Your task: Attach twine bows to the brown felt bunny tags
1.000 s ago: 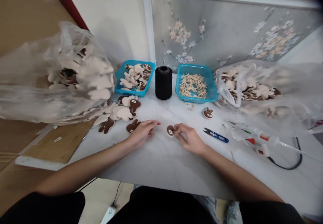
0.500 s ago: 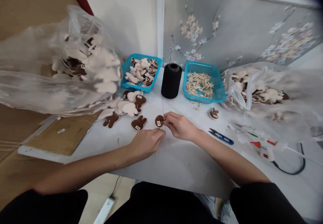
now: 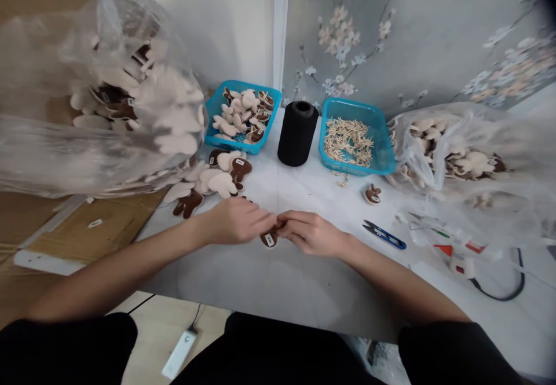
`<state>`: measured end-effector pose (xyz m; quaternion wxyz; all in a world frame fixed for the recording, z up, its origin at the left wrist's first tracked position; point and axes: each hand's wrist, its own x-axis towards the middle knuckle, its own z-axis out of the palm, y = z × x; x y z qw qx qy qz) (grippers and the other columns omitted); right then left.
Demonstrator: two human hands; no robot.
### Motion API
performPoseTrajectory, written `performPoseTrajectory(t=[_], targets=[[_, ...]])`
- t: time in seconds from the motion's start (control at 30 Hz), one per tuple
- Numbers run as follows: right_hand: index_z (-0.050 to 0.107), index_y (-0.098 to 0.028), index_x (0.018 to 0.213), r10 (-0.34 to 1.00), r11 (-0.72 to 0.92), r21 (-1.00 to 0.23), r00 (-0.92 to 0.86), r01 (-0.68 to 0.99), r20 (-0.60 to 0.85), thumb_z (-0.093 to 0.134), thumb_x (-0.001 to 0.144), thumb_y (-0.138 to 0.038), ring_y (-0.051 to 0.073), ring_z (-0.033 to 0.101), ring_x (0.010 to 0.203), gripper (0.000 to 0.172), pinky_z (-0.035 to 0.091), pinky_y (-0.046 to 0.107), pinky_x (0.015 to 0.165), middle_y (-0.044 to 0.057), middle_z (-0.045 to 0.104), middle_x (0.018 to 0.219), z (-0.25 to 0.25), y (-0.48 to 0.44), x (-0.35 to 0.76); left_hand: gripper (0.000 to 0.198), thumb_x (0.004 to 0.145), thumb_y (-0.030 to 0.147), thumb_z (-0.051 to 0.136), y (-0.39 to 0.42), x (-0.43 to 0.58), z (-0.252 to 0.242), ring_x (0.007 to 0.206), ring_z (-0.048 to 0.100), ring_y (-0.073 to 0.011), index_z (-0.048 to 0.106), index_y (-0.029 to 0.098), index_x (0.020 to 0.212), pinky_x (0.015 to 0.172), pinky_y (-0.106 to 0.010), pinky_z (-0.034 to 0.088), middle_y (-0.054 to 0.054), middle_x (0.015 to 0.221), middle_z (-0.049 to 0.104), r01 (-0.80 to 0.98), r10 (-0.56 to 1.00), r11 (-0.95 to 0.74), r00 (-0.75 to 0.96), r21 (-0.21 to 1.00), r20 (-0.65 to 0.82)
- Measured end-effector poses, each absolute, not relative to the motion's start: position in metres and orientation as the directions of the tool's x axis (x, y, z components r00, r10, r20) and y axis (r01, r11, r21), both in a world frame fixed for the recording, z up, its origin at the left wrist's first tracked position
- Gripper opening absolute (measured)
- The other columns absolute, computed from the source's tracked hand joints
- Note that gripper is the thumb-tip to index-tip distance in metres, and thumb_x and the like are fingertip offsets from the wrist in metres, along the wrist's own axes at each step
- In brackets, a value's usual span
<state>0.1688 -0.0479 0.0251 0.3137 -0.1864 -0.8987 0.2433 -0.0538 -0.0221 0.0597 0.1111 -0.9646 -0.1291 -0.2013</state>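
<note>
Small brown piece [image 3: 274,235], pale-rimmed, rounded end toward person; white label [image 3: 269,240] facing up; pinched in right hand [image 3: 310,233]

The right hand [image 3: 307,233] covers the two o'clock side of the brown piece [image 3: 273,237], whose white label [image 3: 269,240] bears print too small to read, while the left hand [image 3: 237,221], slightly blurred, hides all but the tips of another brown piece [image 3: 246,198] at its twelve o'clock, and whether its fingers grip anything cannot be told. Toward ten o'clock a plastic bag [image 3: 47,101] runs off the left edge; toward three, a second plastic bag [image 3: 521,153] runs off the right, its film blurring the contents.
</note>
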Motion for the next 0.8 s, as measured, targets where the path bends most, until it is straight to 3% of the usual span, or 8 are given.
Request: performPoseTrajectory(t=[0.13,0.2,0.3,0.43,0.53,0.63,0.73,0.8], targets=[[0.056,-0.019,0.089,0.524,0.785,-0.608,-0.646,0.114,0.555,0.046,0.089,-0.014,0.013,0.061,0.087,0.011,0.054,0.027,0.076,0.008,0.061,0.098,0.02,-0.051,0.166,0.018,0.089,0.021,0.043,-0.004,-0.049,0.031,0.053,0.057,-0.0074,0.059,0.016,0.084,0.049,-0.018,0.038,0.001,0.065,0.065,0.43,0.576,-0.81,0.711,0.4,0.403],[0.056,-0.018,0.088,0.562,0.768,-0.633,-0.58,0.101,0.589,0.049,0.087,-0.013,0.013,0.061,0.085,0.009,0.054,0.026,0.074,0.008,0.061,0.096,0.018,-0.05,0.165,0.018,0.087,0.023,0.045,-0.013,-0.043,0.021,0.047,0.054,-0.0071,0.058,0.015,0.078,0.046,-0.017,0.036,0.002,0.057,0.06,0.424,0.605,-0.762,0.737,0.489,0.302],[0.057,-0.018,0.088,0.633,0.724,-0.675,-0.524,0.142,0.569,0.051,0.086,-0.012,0.014,0.061,0.086,0.009,0.053,0.027,0.075,0.008,0.06,0.097,0.013,-0.045,0.165,0.02,0.084,0.015,0.042,-0.041,-0.039,0.019,0.042,0.049,-0.0089,0.056,0.014,0.071,0.04,-0.02,0.03,0.002,0.051,0.056,0.39,0.462,-0.88,0.835,0.273,0.299],[0.057,-0.019,0.088,0.662,0.688,-0.698,-0.565,0.198,0.492,0.048,0.087,-0.014,0.014,0.061,0.089,0.01,0.052,0.03,0.078,0.007,0.06,0.097,0.007,-0.041,0.166,0.022,0.083,0.006,0.037,-0.063,-0.043,0.037,0.048,0.052,-0.0105,0.058,0.015,0.084,0.043,-0.022,0.035,0.001,0.059,0.06,0.311,0.258,-0.947,0.887,-0.081,0.384],[0.057,-0.018,0.087,0.602,0.728,-0.665,-0.621,0.168,0.502,0.046,0.088,-0.014,0.015,0.06,0.089,0.011,0.053,0.029,0.078,0.009,0.06,0.097,0.007,-0.043,0.167,0.019,0.085,0.007,0.04,-0.048,-0.044,0.05,0.047,0.052,-0.0106,0.058,0.014,0.088,0.043,-0.022,0.034,0.001,0.059,0.06,0.358,0.256,-0.922,0.849,-0.147,0.463],[0.056,-0.018,0.086,0.56,0.759,-0.639,-0.628,0.125,0.541,0.047,0.088,-0.015,0.014,0.061,0.087,0.01,0.053,0.028,0.077,0.009,0.06,0.096,0.01,-0.047,0.169,0.019,0.087,0.012,0.041,-0.023,-0.04,0.052,0.048,0.054,-0.0091,0.06,0.014,0.085,0.046,-0.02,0.036,0.001,0.06,0.063,0.412,0.44,-0.896,0.78,0.164,0.445],[0.056,-0.019,0.085,0.606,0.735,-0.668,-0.558,0.12,0.567,0.05,0.087,-0.016,0.014,0.061,0.086,0.007,0.053,0.028,0.075,0.008,0.061,0.095,0.014,-0.049,0.172,0.019,0.088,0.019,0.044,-0.01,-0.031,0.047,0.056,0.057,-0.0084,0.062,0.014,0.083,0.052,-0.017,0.039,0.001,0.066,0.065,0.441,0.641,-0.68,0.745,0.586,0.183],[0.056,-0.019,0.083,0.666,0.693,-0.71,-0.489,0.128,0.562,0.053,0.086,-0.017,0.014,0.061,0.086,0.005,0.052,0.029,0.075,0.007,0.061,0.094,0.016,-0.048,0.174,0.02,0.086,0.023,0.046,-0.015,-0.026,0.04,0.054,0.055,-0.0087,0.06,0.014,0.075,0.051,-0.017,0.038,0.002,0.061,0.062,0.466,0.675,-0.547,0.737,0.696,0.037]])
